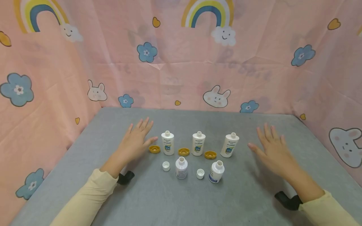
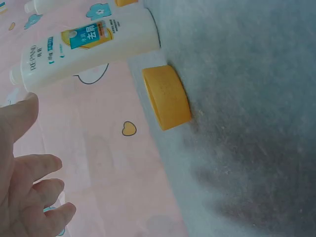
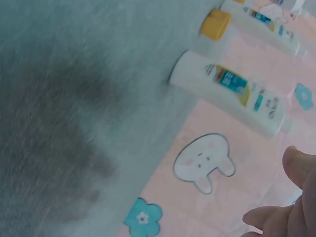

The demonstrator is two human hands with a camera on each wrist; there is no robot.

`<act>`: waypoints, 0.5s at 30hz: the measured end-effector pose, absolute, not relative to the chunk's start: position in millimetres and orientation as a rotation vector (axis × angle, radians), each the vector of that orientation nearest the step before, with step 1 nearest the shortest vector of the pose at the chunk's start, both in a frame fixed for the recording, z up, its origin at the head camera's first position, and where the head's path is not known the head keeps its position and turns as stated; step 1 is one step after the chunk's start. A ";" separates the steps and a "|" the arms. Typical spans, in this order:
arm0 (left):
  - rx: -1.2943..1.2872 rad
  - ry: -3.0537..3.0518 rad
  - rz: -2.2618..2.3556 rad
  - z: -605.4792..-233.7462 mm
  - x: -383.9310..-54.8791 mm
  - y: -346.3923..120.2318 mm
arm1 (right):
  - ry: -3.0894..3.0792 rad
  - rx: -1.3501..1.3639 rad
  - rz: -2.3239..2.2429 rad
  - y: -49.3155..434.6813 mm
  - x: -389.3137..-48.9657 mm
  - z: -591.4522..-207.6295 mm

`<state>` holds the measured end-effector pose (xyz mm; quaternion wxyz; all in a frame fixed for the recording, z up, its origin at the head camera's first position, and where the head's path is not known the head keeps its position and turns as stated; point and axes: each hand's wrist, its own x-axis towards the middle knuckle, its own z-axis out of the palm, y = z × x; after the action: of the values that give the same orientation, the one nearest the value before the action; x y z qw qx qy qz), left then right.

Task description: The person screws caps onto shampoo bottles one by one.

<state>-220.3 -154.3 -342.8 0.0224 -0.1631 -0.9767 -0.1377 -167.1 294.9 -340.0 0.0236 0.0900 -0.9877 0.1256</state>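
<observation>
My left hand (image 1: 135,138) is spread above the table, left of the bottles, and holds nothing. Nearest to it are a yellow cap (image 1: 154,149) and the left white flat bottle (image 1: 168,143), uncapped and upright. My right hand (image 1: 272,150) is likewise spread and empty, to the right of the right flat bottle (image 1: 230,145). Between them stands the middle flat bottle (image 1: 198,143). Two more yellow caps, one left (image 1: 183,152) and one right (image 1: 210,154), lie among the bottles. In front stand two small round white bottles, left (image 1: 181,168) and right (image 1: 216,172), both without caps.
Two small white screw caps, left (image 1: 166,166) and right (image 1: 200,174), lie beside the round bottles. The grey table (image 1: 158,201) is enclosed by a pink printed cloth (image 1: 175,69) at the back and sides. Dark bands are at both wrists.
</observation>
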 end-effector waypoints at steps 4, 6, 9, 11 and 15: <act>-0.526 -3.005 -0.431 -342.7 -215.4 -153.6 | -3.062 0.304 0.384 287.8 -160.5 -336.8; -0.537 -2.998 -0.434 -342.7 -212.5 -153.4 | -3.058 0.324 0.387 283.5 -156.8 -334.5; -0.548 -2.999 -0.438 -342.4 -207.8 -152.5 | -3.055 0.350 0.395 276.5 -151.5 -331.9; -0.553 -2.999 -0.441 -342.1 -204.9 -152.0 | -3.056 0.357 0.404 271.8 -148.5 -331.0; -0.571 -2.996 -0.450 -342.2 -199.8 -151.0 | -3.050 0.375 0.426 264.6 -142.4 -330.3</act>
<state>-199.8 -151.0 -342.2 0.0294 -0.1852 -0.9714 -0.1460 -142.4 264.6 -330.3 0.0198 0.1209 -0.9829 0.1375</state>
